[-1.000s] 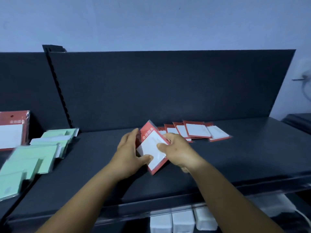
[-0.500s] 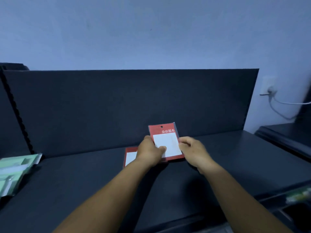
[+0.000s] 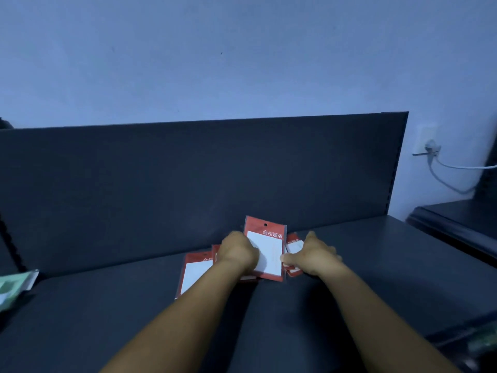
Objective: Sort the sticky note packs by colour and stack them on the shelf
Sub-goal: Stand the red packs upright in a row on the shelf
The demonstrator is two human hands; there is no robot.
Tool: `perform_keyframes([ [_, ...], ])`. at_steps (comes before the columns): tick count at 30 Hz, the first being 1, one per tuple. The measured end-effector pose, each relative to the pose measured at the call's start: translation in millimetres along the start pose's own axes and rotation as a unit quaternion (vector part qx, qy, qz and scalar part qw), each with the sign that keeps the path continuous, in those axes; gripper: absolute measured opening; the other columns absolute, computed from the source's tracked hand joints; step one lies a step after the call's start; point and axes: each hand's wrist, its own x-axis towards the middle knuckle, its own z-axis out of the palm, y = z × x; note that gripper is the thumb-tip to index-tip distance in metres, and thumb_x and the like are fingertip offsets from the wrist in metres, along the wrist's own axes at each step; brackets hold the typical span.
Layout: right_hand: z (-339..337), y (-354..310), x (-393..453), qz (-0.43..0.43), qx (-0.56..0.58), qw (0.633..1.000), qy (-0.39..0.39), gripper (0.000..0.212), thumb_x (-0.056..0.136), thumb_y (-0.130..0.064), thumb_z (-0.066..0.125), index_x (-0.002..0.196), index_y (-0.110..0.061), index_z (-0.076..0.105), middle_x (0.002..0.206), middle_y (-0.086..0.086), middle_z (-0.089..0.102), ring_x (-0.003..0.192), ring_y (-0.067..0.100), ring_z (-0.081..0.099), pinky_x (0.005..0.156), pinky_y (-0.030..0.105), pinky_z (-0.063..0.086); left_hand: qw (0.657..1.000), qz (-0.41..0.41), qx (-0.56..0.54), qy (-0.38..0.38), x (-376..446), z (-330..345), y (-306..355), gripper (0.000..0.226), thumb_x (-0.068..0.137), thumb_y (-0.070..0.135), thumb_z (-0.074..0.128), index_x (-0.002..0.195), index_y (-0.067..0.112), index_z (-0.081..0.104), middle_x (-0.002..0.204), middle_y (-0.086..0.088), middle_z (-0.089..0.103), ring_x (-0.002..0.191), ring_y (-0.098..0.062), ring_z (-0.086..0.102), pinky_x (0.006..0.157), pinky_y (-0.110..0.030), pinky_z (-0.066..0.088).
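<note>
- Near the back of the dark shelf (image 3: 376, 278), a red pack (image 3: 266, 249) with a white pad, hang hole and white print on top, sits tilted up on other red packs.
- Left hand (image 3: 236, 251) is curled over that pack's left edge, gripping it; fingers mostly hidden behind the knuckles.
- Right hand (image 3: 312, 255) has its thumb at the pack's right edge, fingers reaching over a red pack behind (image 3: 294, 244); whether it pinches the top pack or only steadies it, cannot tell.
- Another red pack (image 3: 195, 273) lies flat just left, partly under the left forearm; one more red edge shows between it and the top pack.
- Progress, judged: red packs are gathered in one spot but overlap loosely, not yet a squared stack; aligning them is left.
- Green packs (image 3: 14, 285) lie well apart at the far left edge, so colours look separated; their stacking is mostly out of view.
- Beyond: dark back panel (image 3: 188, 184), pale wall, plug and cable (image 3: 433, 149) at right.
</note>
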Motion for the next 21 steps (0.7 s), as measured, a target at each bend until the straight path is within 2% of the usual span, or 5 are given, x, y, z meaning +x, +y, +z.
perform_keyframes([
  [7, -4.8, 4.2, -1.2, 0.018, 0.042, 0.999, 0.006, 0.047, 0.069, -0.031, 0.069, 0.107, -0.014, 0.049, 0.11, 0.004, 0.057, 0.115, 0.029, 0.048, 0.098, 0.041, 0.044, 0.998, -0.026, 0.028, -0.04, 1.3, 0.0, 10.9, 0.027, 0.089, 0.018, 0.058, 0.112, 0.005, 0.062, 0.118, -0.01, 0.065, 0.109, -0.026, 0.062, 0.086, -0.029, 0.048],
  [11, -7.4, 3.2, -3.8, 0.001, 0.168, 0.986, 0.017, 0.053, 0.076, -0.005, 0.065, 0.126, 0.002, 0.049, 0.104, 0.011, 0.06, 0.1, 0.028, 0.063, 0.091, 0.04, 0.053, 0.998, -0.016, 0.003, -0.061, -0.8, 2.1, 13.9, 0.018, 0.085, 0.015, 0.06, 0.101, 0.005, 0.063, 0.112, -0.012, 0.067, 0.103, -0.026, 0.065, 0.085, -0.03, 0.051],
  [15, -6.5, 6.6, -1.2, -0.014, 0.266, 0.963, 0.03, 0.031, 0.08, 0.007, 0.061, 0.11, 0.013, 0.057, 0.088, 0.013, 0.065, 0.083, 0.028, 0.066, 0.083, 0.042, 0.054, 0.996, -0.018, -0.06, -0.059, -5.6, 3.6, 9.5, 0.012, 0.084, 0.017, 0.065, 0.087, 0.007, 0.06, 0.106, -0.011, 0.069, 0.098, -0.026, 0.066, 0.082, -0.03, 0.052],
  [17, -6.9, 8.3, -2.0, -0.037, 0.312, 0.949, 0.025, 0.017, 0.08, 0.013, 0.056, 0.093, 0.007, 0.066, 0.071, 0.006, 0.067, 0.067, 0.023, 0.066, 0.072, 0.038, 0.056, 0.992, -0.014, -0.112, -0.055, -7.2, 2.8, 3.1, 0.026, 0.081, 0.022, 0.071, 0.097, 0.004, 0.063, 0.105, -0.009, 0.07, 0.098, -0.026, 0.067, 0.089, -0.033, 0.054],
  [21, -12.2, 5.6, -13.5, -0.081, 0.381, 0.921, 0.019, 0.029, 0.086, 0.01, 0.056, 0.078, -0.016, 0.065, 0.072, 0.001, 0.072, 0.064, 0.02, 0.069, 0.068, 0.036, 0.057, 0.981, 0.005, -0.191, -0.038, -16.6, -1.9, -9.1, 0.036, 0.078, 0.026, 0.076, 0.103, 0.014, 0.053, 0.101, -0.002, 0.066, 0.094, -0.023, 0.066, 0.089, -0.04, 0.054],
])
